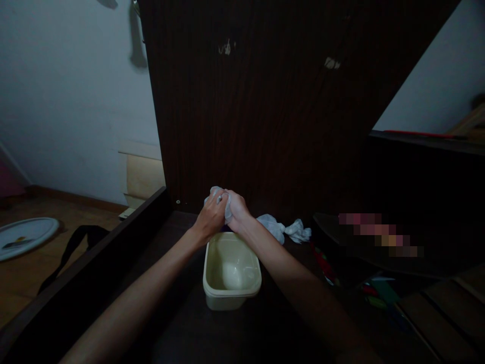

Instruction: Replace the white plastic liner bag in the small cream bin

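Both hands are closed together round a pale wet cloth (pixel 216 193), just above the far rim of a cream plastic tub (pixel 232 291). My left hand (pixel 210 218) grips the cloth from the left and my right hand (pixel 237 211) grips it from the right, the fingers of both wrapped tight. The tub stands on a dark wooden surface (pixel 227 333) and holds a little pale liquid at its bottom. A second crumpled white cloth (pixel 284 228) lies on the surface to the right of my right wrist.
A tall dark wooden panel (pixel 265 111) rises right behind the hands. A dark rail (pixel 94 258) borders the surface on the left. Beyond it lie a round white lid (pixel 26 235) and a black strap (pixel 76 240) on the floor. Small coloured items (pixel 326 265) lie at right.
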{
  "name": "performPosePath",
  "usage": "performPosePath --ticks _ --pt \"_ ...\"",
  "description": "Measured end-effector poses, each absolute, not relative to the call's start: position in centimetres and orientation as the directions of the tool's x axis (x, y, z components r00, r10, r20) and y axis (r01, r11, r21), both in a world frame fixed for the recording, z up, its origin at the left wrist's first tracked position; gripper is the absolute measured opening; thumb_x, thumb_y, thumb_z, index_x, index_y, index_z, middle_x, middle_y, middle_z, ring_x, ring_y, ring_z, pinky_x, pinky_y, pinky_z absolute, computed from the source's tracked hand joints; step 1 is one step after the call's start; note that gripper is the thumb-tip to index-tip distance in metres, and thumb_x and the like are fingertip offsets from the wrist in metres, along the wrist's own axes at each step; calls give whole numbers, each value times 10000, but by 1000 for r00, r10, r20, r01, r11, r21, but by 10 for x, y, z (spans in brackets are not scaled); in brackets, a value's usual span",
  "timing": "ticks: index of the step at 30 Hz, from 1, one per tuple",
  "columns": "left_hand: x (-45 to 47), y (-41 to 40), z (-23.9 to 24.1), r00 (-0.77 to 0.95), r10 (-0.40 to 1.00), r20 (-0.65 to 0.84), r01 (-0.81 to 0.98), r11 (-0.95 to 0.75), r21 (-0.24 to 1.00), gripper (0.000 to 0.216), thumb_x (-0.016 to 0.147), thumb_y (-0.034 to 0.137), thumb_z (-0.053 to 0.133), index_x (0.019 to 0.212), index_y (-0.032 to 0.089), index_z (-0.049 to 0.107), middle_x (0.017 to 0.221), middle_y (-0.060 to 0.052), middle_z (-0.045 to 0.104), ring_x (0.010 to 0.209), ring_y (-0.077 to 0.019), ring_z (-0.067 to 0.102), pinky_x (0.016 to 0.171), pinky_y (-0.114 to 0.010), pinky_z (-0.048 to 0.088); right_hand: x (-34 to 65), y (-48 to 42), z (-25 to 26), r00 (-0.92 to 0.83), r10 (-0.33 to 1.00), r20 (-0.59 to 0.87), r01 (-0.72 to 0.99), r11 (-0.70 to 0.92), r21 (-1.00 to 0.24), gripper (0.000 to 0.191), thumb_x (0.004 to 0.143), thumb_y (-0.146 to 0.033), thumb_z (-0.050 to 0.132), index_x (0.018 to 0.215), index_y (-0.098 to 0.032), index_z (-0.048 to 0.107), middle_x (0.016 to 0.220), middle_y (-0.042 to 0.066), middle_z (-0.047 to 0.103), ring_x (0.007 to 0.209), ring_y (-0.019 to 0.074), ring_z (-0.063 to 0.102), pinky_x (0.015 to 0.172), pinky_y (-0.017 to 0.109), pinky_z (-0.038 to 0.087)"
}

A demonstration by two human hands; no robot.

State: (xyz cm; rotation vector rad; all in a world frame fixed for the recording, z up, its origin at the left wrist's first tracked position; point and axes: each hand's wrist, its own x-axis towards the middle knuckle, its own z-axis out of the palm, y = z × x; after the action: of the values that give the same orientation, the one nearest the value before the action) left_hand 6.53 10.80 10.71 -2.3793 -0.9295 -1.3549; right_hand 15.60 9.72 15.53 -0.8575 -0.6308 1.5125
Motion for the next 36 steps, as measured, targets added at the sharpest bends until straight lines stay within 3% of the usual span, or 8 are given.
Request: performPosePath --ticks 7,13,17,23,26,30,33,36 --pt "56 108 121 494 368 788 542 -839 52 215 900 253 414 1013 176 579 1023 -128 599 963 -277 545 865 -446 500 157 106 156 25 988 -153 -587 -109 -802 208 756 -211 547 559 -222 481 448 -48 498 430 117 474 447 224 398" --pt "51 102 139 385 412 826 520 -836 175 376 958 432 415 1163 178 602 1468 -161 449 1355 -352 384 1132 -566 318 162 105 170 -74 993 -90 -567 -116 -815 176 829 -235 573 657 -200 552 564 -35 581 505 118 540 523 220 444" --pt "38 117 126 349 490 799 535 -804 260 303 957 313 470 1221 174 524 1340 -171 571 1269 -282 541 1078 -482 441 175 98 171 -169 978 -120 -504 -191 -842 284 949 -343 506 746 -183 622 632 15 651 581 153 606 627 267 503" --pt "5 141 78 180 657 732 608 -660 443 628 923 377 537 1455 172 274 1391 -208 556 1209 -292 633 1006 -497 518 245 86 159 -265 957 -115 -294 -194 -936 496 1048 -434 331 957 -142 721 999 134 767 902 187 712 849 323 515" --pt "-3 145 53 125 777 617 691 -515 508 641 938 502 509 1441 131 365 1473 -265 482 1347 -384 524 1079 -593 439 290 78 152 -183 983 -34 -357 -98 -929 540 1048 -430 289 902 -144 723 1008 162 768 921 209 724 889 361 521" --pt "-10 144 22 77 879 470 833 -316 453 641 965 569 409 1417 124 499 1639 -257 238 1504 -535 143 1081 -819 204 345 70 138 67 997 -36 -303 -14 -953 473 1011 -428 356 825 -180 713 906 140 768 782 189 716 772 319 540" --pt "-17 145 1 73 892 447 860 -283 424 598 1001 474 330 1467 122 460 1665 -225 189 1532 -482 98 1123 -768 211 379 65 121 201 980 4 -120 29 -992 355 927 -439 455 818 -192 685 900 141 756 754 192 706 727 308 546" --pt "-22 151 -15 80 927 365 860 -250 445 604 960 409 375 1460 76 443 1620 -249 300 1514 -420 249 1162 -644 284 402 64 98 266 962 56 159 14 -987 284 819 -458 546 844 -194 649 905 114 744 717 186 695 650 286 536"
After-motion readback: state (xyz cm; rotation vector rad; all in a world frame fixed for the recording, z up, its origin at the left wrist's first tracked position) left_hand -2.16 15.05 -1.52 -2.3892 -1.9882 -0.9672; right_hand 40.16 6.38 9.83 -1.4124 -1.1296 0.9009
